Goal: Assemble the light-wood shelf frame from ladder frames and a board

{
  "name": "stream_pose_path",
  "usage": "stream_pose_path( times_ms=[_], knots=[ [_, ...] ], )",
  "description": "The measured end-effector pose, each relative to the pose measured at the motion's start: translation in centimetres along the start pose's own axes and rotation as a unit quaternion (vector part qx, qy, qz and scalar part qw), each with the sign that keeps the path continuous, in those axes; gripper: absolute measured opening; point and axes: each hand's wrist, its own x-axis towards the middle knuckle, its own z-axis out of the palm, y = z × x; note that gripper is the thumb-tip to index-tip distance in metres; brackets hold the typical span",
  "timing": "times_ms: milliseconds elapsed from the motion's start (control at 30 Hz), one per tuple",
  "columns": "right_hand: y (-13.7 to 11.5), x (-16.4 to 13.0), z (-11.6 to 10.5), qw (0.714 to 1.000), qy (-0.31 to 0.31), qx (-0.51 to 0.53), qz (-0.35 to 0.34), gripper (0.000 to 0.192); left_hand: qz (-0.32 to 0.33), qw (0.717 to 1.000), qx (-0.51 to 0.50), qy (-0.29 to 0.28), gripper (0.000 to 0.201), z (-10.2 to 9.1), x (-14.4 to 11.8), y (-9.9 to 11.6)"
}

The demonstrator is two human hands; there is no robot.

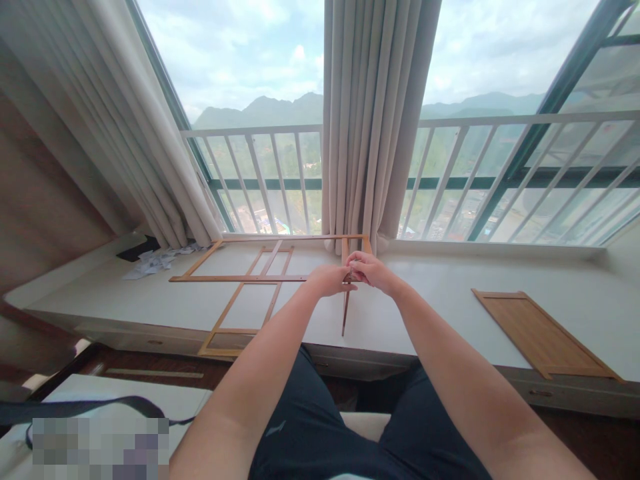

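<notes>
The left hand [327,280] grips the wooden frame [225,279], which spreads leftward and beyond it; the right hand [371,271] pinches at the same corner, on what I cannot tell. Joint work seems underway, calling for steady alignment.

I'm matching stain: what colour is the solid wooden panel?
The wooden panel is medium brown; see head view.

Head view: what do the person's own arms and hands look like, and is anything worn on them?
The left arm and right arm are bare, with no sleeves in view. The left hand and right hand are ungloved. No watch, wristband, cable or marking shows on either arm.
</notes>
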Motion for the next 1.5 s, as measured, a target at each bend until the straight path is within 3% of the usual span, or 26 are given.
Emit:
stream_pose_path(
  times_ms=[433,1500],
  knots=[
    [1.8,1.1,-0.3,0.999,0.006,0.03,-0.035,0.025,-0.004,1.0,0.004,-0.002,0.05,-0.1,-0.1,0.1],
    [1.9,0.7,-0.7,0.995,0.071,-0.038,-0.052,0.029,-0.011,1.0,0.013,-0.008,0.053,0.1,-0.1,-0.3]
  ],
)
